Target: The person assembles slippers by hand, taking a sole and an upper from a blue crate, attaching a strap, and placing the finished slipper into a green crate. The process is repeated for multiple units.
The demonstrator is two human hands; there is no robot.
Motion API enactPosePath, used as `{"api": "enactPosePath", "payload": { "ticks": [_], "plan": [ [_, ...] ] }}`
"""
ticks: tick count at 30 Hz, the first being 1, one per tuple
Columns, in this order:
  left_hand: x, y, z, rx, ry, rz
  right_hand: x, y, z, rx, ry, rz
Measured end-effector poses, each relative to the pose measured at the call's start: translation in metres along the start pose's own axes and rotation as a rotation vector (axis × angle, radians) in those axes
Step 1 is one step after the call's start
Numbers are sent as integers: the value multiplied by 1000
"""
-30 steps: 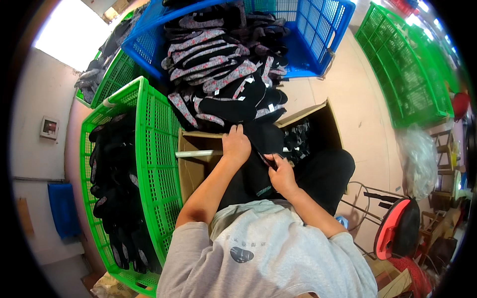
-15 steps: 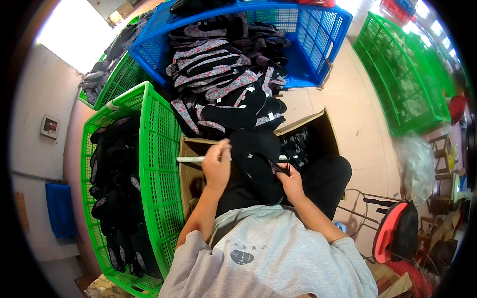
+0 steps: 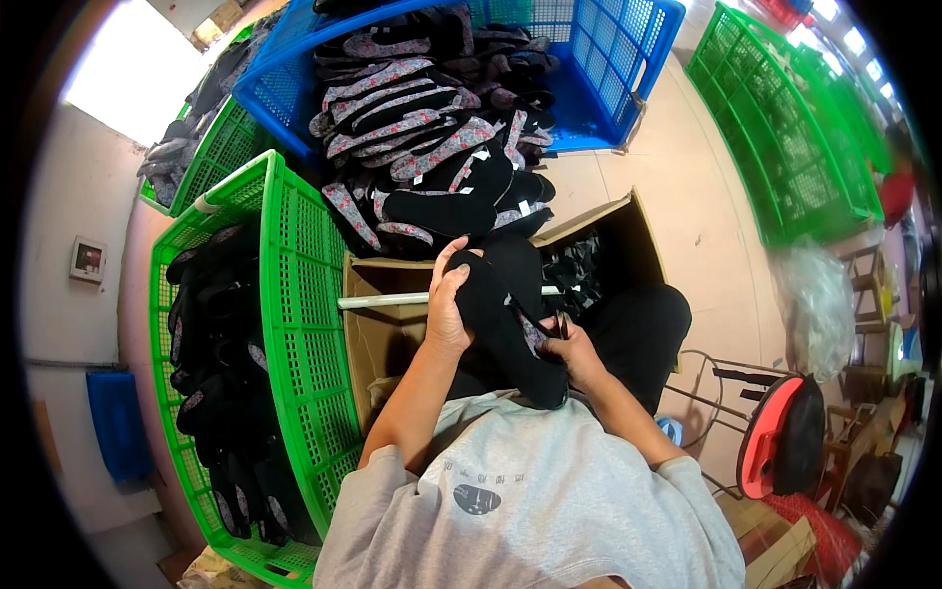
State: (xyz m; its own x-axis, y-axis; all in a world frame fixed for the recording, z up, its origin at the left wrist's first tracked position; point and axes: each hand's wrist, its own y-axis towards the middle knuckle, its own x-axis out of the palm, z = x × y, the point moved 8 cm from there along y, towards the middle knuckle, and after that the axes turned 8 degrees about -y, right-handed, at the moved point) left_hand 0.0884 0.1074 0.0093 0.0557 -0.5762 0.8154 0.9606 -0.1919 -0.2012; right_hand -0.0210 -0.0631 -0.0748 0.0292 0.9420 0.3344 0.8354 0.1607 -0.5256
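A black cloth slipper (image 3: 500, 309) with a floral lining showing at its opening lies across my lap, sole or upper side hard to tell. My left hand (image 3: 448, 299) holds its far left edge, fingers curled over the rim. At the near right, my right hand (image 3: 572, 351) pinches the edge of the opening; a small dark bit sticks up between thumb and finger, too small to name. Beyond the slipper, a pile of similar black and floral slippers (image 3: 446, 206) spills out of a blue crate (image 3: 613, 74).
A green crate (image 3: 309, 334) full of black slippers stands at my left. Before my knees sits an open cardboard box (image 3: 628, 231) with black scraps, a pale rod (image 3: 383, 301) across it. To the right are a red and black stool (image 3: 780, 437), a plastic bag (image 3: 812, 304) and green crates (image 3: 780, 128).
My left hand has gone from hovering beside the slipper to gripping its far edge. The opening now gapes wider, showing more floral lining. The whole view has shifted slightly.
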Motion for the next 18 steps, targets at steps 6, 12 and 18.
{"api": "enactPosePath", "payload": {
  "ticks": [6, 12, 18],
  "plan": [
    [-21, -1, -6, 30, 64, 101, 5, -4, -58, -316, -316, 38],
    [-18, -5, -15, -15, 32, 144, 24, 2, -100, -551, -797, 99],
    [-26, -6, -21, -43, 11, 153, 45, -1, -114, -654, -887, 194]
  ]
}}
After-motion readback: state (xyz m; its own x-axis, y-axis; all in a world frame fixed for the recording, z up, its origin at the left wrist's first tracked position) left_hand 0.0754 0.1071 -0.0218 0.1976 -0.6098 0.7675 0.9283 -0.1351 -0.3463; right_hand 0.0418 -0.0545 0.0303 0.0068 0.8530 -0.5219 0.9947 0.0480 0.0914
